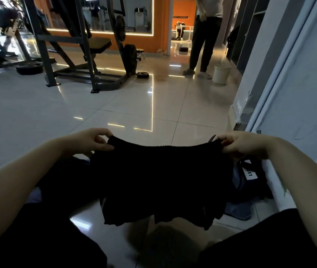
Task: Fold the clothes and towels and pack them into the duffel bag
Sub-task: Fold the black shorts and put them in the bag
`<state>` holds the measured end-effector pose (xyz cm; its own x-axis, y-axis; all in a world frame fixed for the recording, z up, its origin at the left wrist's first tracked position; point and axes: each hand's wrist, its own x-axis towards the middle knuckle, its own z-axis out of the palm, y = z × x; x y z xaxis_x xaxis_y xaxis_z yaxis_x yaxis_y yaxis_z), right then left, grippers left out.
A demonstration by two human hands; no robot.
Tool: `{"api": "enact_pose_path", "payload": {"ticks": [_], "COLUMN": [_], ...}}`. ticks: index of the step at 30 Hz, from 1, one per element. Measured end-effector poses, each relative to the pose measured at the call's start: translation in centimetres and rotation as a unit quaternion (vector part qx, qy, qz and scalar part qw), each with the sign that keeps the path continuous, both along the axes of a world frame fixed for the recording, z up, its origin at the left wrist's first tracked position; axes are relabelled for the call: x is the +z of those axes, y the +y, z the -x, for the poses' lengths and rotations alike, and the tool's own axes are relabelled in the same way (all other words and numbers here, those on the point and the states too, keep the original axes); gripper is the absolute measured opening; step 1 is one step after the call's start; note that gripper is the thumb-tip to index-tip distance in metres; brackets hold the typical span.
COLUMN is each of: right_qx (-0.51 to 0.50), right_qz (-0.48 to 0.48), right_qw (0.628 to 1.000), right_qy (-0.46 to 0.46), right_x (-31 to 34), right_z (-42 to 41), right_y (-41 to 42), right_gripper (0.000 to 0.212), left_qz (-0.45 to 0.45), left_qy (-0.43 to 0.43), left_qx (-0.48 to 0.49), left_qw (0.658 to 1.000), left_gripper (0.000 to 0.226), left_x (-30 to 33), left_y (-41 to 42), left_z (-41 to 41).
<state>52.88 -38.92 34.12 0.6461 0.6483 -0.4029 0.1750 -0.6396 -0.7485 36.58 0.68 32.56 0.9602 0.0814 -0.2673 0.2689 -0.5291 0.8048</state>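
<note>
Black knit cloth [159,176], a garment or towel, I cannot tell which, hangs stretched between my two hands above the pale floor tiles [37,113]. My left hand [90,141] pinches its upper left corner, thumb and curled fingers closed on the edge. My right hand [241,144] pinches the upper right corner the same way, fingers bunched over the hem. The lower edge dangles free and uneven, clear of the floor, just in front of my knees.

Behind the cloth's right side, a dark blue duffel bag [246,176] lies on the floor against the white wall base, a white label with dark letters showing on it. The hanging cloth covers most of the bag, so I cannot tell whether its mouth is unzipped. More dark fabric [63,176] sits low on the left, partly hidden by my left forearm and the cloth.

Farther off: a grey weight rack with bench [80,55] stands left of centre, plates [30,67] lying on the floor by it. A second person [204,39] in dark trousers stands at the far right, just beside a white bucket [221,73]. An orange wall with a lit mirror backs the rack.
</note>
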Motion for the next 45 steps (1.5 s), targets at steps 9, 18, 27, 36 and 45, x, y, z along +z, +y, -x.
{"api": "enact_pose_path", "payload": {"ticks": [9,18,27,36,45], "right_qx": [-0.04,-0.146,-0.107,-0.054,-0.087], "right_qz": [0.016,0.114,0.104,0.257,0.277], "right_qw": [0.995,0.983,0.958,0.923,0.908], "right_qy": [0.086,0.015,-0.246,-0.282,-0.3], "right_x": [-4.8,-23.3,-38.5,-46.9,-47.0], "right_z": [-7.1,-17.4,-12.6,-1.5,-5.6], "right_y": [4.8,14.5,19.0,11.0,11.9], "right_gripper": [0.021,0.027,0.04,0.077,0.08], "left_qz": [-0.004,-0.18,-0.33,-0.405,-0.422], "left_qy": [0.062,0.126,-0.043,0.074,0.056], "left_qx": [0.05,0.106,0.102,0.007,0.017], "left_qw": [0.997,0.97,0.938,0.911,0.905], "left_gripper": [0.01,0.027,0.039,0.07,0.073], "left_x": [-4.7,-21.8,-37.8,-45.5,-45.6], "left_y": [3.3,7.2,1.6,-2.5,-2.2], "left_z": [-4.5,-18.3,-18.0,-8.6,-13.8]}}
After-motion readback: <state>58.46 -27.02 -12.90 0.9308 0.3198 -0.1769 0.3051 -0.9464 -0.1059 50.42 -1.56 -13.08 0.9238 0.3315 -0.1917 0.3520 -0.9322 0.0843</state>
